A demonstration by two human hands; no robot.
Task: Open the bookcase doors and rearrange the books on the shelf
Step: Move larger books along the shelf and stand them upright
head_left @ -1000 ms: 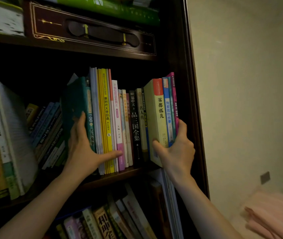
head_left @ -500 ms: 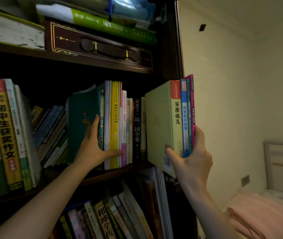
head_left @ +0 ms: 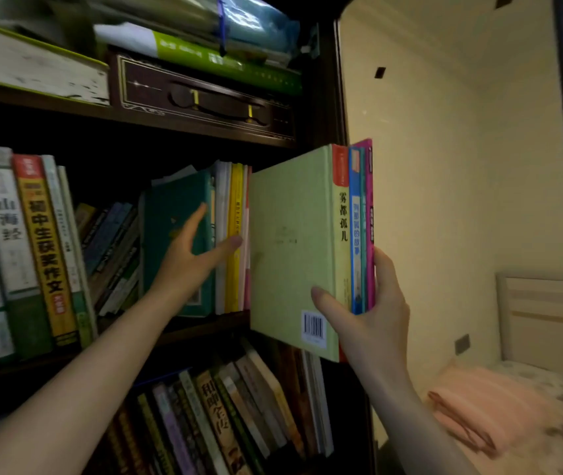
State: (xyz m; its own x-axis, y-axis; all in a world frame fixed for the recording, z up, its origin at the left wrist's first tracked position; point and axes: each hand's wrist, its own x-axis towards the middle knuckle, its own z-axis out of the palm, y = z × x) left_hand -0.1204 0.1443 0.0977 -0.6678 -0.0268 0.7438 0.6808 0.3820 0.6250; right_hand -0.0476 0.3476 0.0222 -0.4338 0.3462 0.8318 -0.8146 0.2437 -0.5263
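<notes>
While your right hand (head_left: 372,323) grips the pulled-out book stack (head_left: 311,241) at frame centre, your left hand (head_left: 192,255), fingers straight, braces the shelved books (head_left: 232,234); doors open, re-shelving remains.

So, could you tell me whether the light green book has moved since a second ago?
Yes. The light green book, gripped by the right hand, has come out from the shelf board toward the camera.
</notes>
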